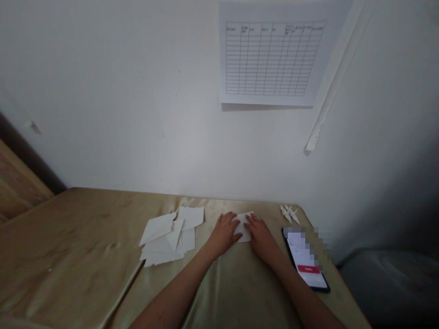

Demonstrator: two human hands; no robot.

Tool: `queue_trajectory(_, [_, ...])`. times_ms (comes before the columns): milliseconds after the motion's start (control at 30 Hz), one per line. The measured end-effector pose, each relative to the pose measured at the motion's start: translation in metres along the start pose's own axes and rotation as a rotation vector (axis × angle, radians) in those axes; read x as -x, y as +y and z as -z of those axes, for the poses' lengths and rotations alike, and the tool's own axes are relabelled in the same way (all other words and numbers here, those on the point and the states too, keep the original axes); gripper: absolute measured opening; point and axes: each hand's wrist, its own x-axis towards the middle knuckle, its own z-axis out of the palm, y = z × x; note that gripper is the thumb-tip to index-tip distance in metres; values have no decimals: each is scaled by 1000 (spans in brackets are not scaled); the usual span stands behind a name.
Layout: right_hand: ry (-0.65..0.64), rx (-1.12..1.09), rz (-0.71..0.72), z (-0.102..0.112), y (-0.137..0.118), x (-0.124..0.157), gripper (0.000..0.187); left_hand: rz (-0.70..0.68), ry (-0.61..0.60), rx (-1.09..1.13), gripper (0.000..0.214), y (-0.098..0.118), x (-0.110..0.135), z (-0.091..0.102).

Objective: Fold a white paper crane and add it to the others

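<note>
Both hands (224, 232) (260, 232) on paper (243, 225), chart (272, 61) illegible

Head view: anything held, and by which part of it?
Left hand and right hand touch the small white paper at its left and right sides; whether they pinch it or only press on it cannot be told.

Near the surface's (85, 242) far edge, the left fingers (234, 223) and right fingers (252, 221) hide both sides of the small paper (243, 232). In the sheet pile (163, 242), upper pieces cover most of the lower ones, too overlapped to count. By the far right corner, the folded figures (290, 213) are too small to tell fold by fold. Pixel blocks mask part of the phone (302, 252) along the right edge. The view cuts off the surface's near edge and both forearms (171, 292)
</note>
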Motion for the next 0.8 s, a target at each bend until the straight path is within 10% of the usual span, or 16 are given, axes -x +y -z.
queue_trajectory(300, [-60,-68,7,22,-3,12,60,-62,-103,104,63,-10,9,8])
queue_trajectory(533, [-33,-122,-30,27,-4,12,41,-45,-133,166,23,-18,6,8])
queue_trajectory(800, [32,-154,-69,32,2,10,31,-28,-68,279,24,-19,4,17])
